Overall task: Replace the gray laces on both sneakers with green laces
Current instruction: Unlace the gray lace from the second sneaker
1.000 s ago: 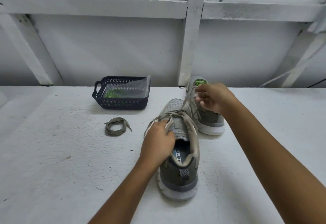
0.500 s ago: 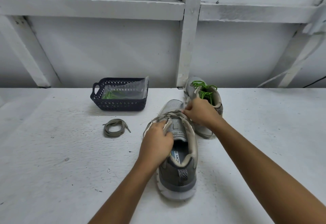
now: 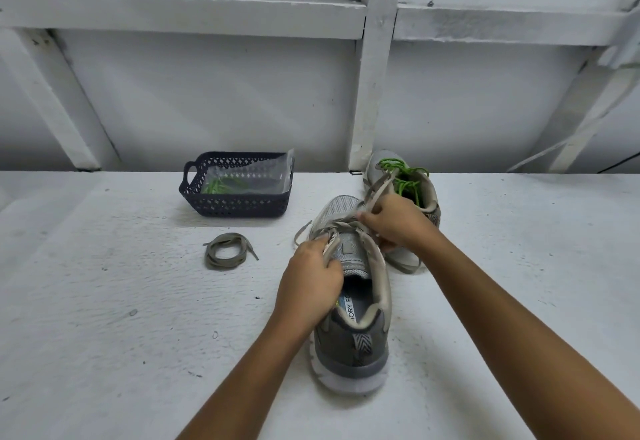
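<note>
Since a second ago our right hand (image 3: 394, 224) has dropped from over the far gray mesh sneaker (image 3: 431, 197) to the throat of the near gray mesh sneaker (image 3: 353, 346). Its curled fingers now pinch a flat gray woven lace (image 3: 378, 187) that runs away toward 1 o'clock. Our left hand (image 3: 311, 283) grips the near sneaker's left eyelet edge, fingers curled over it.

We count one white rough-painted table (image 3: 104, 301) under everything. Two sneakers stand on it. The near one sits at the centre, heel toward us, with a white foam sole and a herringbone pull tab. The far one is just beyond at 1 o'clock, threaded with one round bright green lace (image 3: 405, 179).

One dark blue plastic lattice basket (image 3: 235, 204), rectangular with a loop handle, sits at 11 o'clock, well apart. One clear crinkled plastic bag (image 3: 263, 176) leans inside it, holding green cord (image 3: 221, 185) whose count we cannot tell.

Gray laces number two: the pinched one, and one loose gray lace (image 3: 225, 256) coiled into a flat ring on the table at 10 o'clock.
</note>
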Demonstrator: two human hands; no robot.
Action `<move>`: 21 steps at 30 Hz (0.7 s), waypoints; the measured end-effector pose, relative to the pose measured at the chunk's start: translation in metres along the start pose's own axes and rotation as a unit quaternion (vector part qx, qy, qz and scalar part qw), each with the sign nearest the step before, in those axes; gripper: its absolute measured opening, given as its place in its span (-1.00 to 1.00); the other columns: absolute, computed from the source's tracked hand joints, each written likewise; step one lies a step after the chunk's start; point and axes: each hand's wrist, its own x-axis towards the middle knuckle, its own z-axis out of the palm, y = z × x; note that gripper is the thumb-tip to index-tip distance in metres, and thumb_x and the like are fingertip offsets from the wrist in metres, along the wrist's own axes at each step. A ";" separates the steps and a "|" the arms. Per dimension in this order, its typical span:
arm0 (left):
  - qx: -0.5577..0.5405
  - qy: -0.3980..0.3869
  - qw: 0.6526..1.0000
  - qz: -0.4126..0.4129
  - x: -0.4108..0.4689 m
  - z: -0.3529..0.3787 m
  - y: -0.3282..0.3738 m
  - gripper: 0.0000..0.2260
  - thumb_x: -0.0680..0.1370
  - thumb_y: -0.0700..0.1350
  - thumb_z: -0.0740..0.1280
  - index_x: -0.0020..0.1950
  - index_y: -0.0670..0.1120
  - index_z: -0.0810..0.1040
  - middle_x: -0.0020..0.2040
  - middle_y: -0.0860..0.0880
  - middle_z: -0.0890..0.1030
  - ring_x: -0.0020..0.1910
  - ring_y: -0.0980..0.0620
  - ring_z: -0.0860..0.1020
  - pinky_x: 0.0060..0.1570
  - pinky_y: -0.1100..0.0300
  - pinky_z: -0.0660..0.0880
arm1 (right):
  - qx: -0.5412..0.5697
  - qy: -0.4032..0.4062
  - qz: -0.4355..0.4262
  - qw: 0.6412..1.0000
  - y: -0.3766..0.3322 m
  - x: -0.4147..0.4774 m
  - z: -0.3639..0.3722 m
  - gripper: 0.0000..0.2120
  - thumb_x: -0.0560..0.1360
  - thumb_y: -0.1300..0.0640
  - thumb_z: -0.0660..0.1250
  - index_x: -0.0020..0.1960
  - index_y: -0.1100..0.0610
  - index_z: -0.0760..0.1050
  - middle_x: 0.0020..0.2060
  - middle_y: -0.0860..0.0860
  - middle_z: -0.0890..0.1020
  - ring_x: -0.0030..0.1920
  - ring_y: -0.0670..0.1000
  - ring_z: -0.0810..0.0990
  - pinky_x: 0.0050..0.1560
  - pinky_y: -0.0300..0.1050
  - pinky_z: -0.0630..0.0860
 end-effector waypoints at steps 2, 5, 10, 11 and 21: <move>0.000 -0.001 1.000 -0.001 0.000 0.000 0.000 -0.63 0.55 -0.18 0.18 0.37 -0.06 0.42 0.28 -0.10 0.46 0.20 -0.09 0.45 0.09 0.16 0.37 | -0.059 0.021 -0.026 0.998 0.002 0.002 0.004 -0.63 0.56 0.08 0.29 -0.39 0.19 0.42 -0.47 0.08 0.51 -0.39 0.07 0.53 -0.46 -0.21 0.38; -0.002 -0.002 1.000 -0.006 0.000 0.001 -0.001 -0.60 0.55 -0.18 0.18 0.41 -0.06 0.39 0.33 -0.08 0.44 0.26 -0.08 0.43 0.18 0.15 0.35 | 0.049 0.082 -0.028 0.995 0.002 0.007 -0.001 -0.73 0.58 0.17 0.22 -0.27 0.21 0.46 -0.31 0.18 0.62 -0.24 0.17 0.63 -0.22 0.03 0.60; -0.003 0.000 1.000 -0.005 0.001 0.002 -0.002 -0.59 0.55 -0.18 0.19 0.41 -0.05 0.39 0.32 -0.08 0.45 0.25 -0.09 0.43 0.18 0.13 0.36 | 0.220 0.207 -0.005 0.953 -0.006 0.008 -0.022 -0.72 0.62 0.09 0.08 -0.22 0.12 0.40 -0.42 0.08 0.60 -0.33 0.14 0.66 -0.19 0.19 0.62; -0.001 0.000 1.000 -0.005 0.001 0.002 -0.002 -0.58 0.55 -0.18 0.18 0.42 -0.05 0.38 0.34 -0.08 0.44 0.26 -0.08 0.43 0.19 0.13 0.36 | 0.218 0.191 -0.001 0.957 -0.008 0.006 -0.022 -0.71 0.62 0.06 0.08 -0.21 0.14 0.41 -0.41 0.09 0.59 -0.34 0.14 0.65 -0.19 0.20 0.62; -0.003 0.002 1.000 0.000 0.002 0.003 -0.003 -0.60 0.53 -0.18 0.19 0.39 -0.06 0.42 0.30 -0.09 0.47 0.23 -0.09 0.44 0.17 0.11 0.38 | 0.018 0.071 -0.006 0.997 0.002 0.004 0.005 -0.74 0.57 0.14 0.25 -0.23 0.27 0.49 -0.33 0.12 0.58 -0.23 0.12 0.58 -0.27 -0.10 0.52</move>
